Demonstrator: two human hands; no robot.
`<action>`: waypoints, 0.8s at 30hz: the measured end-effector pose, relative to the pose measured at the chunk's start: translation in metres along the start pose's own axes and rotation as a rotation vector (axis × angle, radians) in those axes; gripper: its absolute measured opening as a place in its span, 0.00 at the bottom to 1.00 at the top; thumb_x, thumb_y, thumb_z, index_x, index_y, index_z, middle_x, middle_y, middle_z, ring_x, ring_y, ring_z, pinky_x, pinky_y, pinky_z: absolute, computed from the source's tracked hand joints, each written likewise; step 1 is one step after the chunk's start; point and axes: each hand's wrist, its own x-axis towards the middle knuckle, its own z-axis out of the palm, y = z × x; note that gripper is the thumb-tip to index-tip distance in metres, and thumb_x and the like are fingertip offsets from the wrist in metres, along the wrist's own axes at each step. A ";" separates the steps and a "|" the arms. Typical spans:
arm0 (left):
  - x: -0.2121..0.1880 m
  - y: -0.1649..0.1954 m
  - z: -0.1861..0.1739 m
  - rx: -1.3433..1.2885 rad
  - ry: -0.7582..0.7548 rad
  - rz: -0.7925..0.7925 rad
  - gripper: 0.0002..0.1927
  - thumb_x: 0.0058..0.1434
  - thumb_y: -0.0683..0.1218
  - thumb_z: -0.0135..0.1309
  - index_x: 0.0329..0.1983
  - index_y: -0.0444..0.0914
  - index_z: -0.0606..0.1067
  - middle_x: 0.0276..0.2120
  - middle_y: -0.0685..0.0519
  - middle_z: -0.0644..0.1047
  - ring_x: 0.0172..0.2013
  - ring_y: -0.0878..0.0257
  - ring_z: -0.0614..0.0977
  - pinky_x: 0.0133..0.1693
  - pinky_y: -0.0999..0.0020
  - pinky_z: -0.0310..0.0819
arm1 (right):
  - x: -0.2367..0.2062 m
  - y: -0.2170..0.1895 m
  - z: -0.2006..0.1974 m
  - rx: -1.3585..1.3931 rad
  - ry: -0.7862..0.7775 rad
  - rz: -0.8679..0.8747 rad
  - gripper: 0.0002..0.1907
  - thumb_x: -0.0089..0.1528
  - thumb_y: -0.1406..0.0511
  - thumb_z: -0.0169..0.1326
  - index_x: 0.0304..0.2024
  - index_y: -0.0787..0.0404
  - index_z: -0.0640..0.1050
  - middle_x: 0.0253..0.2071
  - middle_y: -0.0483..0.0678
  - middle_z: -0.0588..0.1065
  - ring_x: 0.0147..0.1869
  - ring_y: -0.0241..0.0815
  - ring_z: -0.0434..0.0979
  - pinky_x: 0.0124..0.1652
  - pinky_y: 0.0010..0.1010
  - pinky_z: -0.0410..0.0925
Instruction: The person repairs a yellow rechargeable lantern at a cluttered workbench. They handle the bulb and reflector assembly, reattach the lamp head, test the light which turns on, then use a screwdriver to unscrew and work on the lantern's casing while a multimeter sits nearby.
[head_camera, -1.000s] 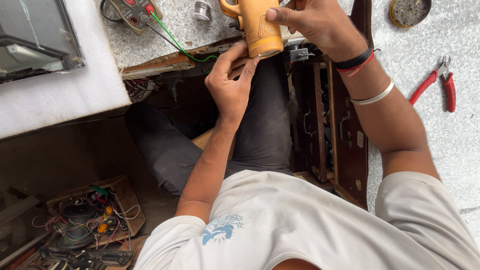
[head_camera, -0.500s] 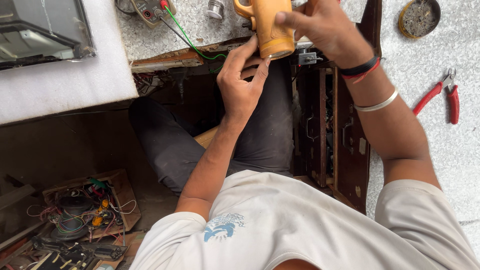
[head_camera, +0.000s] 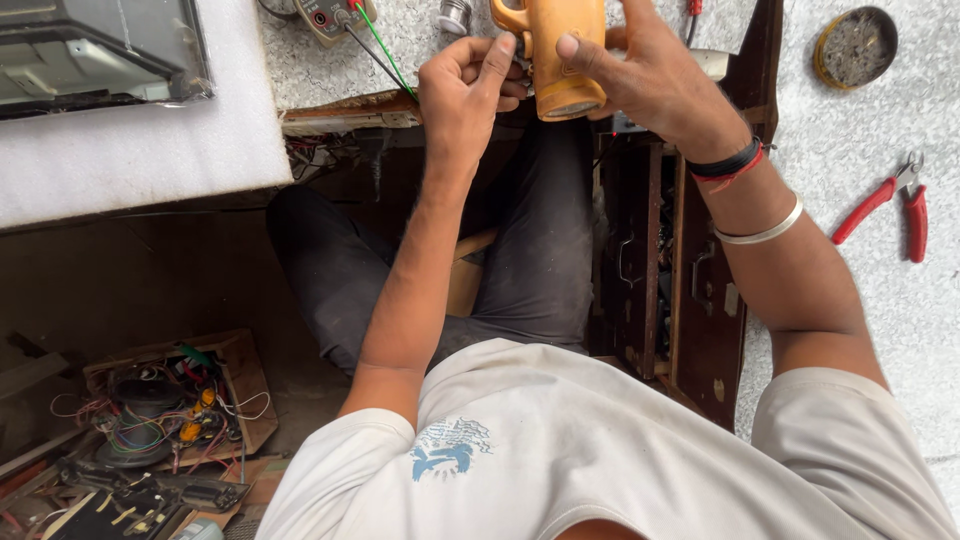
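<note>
Fingers of the right hand (head_camera: 655, 75) wrap the orange torch (head_camera: 560, 50), grip closed; left hand (head_camera: 465, 90) pinches its side

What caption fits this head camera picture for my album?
Right hand holds an orange torch while left hand touches its side.

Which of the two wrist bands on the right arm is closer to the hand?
The black band with a red thread, right next to the right hand. The thin silver bangle sits further up the forearm.
</note>
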 end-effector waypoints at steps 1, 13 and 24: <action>0.002 0.000 -0.001 -0.031 -0.022 0.009 0.13 0.67 0.47 0.59 0.39 0.29 0.80 0.27 0.50 0.84 0.25 0.66 0.86 0.29 0.73 0.84 | 0.000 -0.002 0.001 -0.003 -0.016 0.035 0.44 0.71 0.46 0.52 0.77 0.62 0.50 0.54 0.68 0.76 0.50 0.55 0.86 0.37 0.34 0.79; -0.001 -0.001 0.005 -0.196 -0.051 0.007 0.09 0.69 0.43 0.56 0.37 0.30 0.77 0.29 0.47 0.84 0.30 0.63 0.88 0.34 0.71 0.88 | 0.005 0.006 0.015 0.199 -0.062 0.043 0.44 0.74 0.47 0.45 0.77 0.58 0.36 0.59 0.66 0.73 0.52 0.57 0.87 0.38 0.39 0.79; -0.001 -0.005 0.005 -0.200 -0.051 0.036 0.09 0.69 0.42 0.55 0.38 0.30 0.77 0.30 0.46 0.84 0.32 0.62 0.88 0.36 0.70 0.89 | 0.008 0.001 0.012 0.115 -0.048 0.028 0.44 0.71 0.52 0.55 0.75 0.62 0.45 0.56 0.63 0.75 0.51 0.53 0.87 0.40 0.37 0.80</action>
